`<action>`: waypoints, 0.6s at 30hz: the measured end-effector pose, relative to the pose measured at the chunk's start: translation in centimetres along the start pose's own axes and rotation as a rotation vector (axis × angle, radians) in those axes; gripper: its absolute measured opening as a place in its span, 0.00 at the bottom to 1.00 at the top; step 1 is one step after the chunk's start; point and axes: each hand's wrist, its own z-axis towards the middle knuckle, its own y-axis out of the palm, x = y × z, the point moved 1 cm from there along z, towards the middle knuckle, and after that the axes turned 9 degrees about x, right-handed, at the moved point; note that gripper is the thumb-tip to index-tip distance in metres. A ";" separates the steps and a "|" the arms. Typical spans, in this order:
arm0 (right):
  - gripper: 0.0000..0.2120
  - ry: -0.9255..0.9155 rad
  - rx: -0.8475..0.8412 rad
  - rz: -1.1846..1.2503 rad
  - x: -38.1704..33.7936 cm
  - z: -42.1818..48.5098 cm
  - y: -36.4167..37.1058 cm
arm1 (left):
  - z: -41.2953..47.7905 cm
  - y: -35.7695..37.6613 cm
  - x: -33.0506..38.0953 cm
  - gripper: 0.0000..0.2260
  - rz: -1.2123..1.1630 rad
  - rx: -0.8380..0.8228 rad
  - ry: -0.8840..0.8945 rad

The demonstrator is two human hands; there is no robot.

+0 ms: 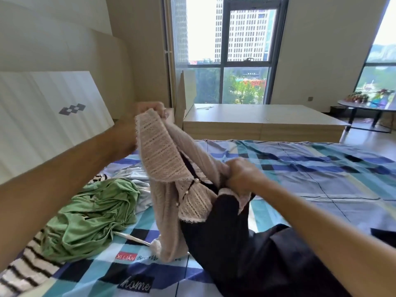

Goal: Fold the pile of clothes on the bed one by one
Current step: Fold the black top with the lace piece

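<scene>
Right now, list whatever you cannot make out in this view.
Head view only.
Dark cloth: below the right hand, part of the pink knit top or separate, unclear.
Striped garment: partly under the green garment, cut off by the left edge.
Things on the round table: too small.

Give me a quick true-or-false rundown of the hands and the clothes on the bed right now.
1. The left hand and the right hand both grip the beige knit garment. True.
2. The green garment lies neatly folded. False: it is a crumpled heap on the bed.
3. The left hand is held higher than the right hand. True.
4. The right hand's fingers hold the striped garment. False: it lies on the checked bedsheet against the green garment, with no hand on it.
</scene>
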 end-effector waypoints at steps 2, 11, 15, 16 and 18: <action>0.10 0.063 -0.060 0.051 1.3 0.7 -3.2 | 0.2 0.0 -0.9 0.20 0.045 -0.075 -0.129; 0.09 0.039 -0.144 0.842 -1.0 -0.1 -8.0 | -2.4 5.4 1.7 0.20 0.548 -0.290 -0.141; 0.14 0.152 -0.094 1.134 -1.6 -0.9 -6.0 | -5.7 11.1 1.0 0.09 0.037 -0.381 -0.508; 0.14 0.137 -0.113 1.160 -1.6 -1.2 -5.7 | -6.2 12.1 0.7 0.12 -0.083 -0.292 -0.566; 0.13 0.065 -0.183 1.171 -1.5 -2.0 -5.6 | -6.7 13.7 0.6 0.18 -0.286 -0.153 -0.646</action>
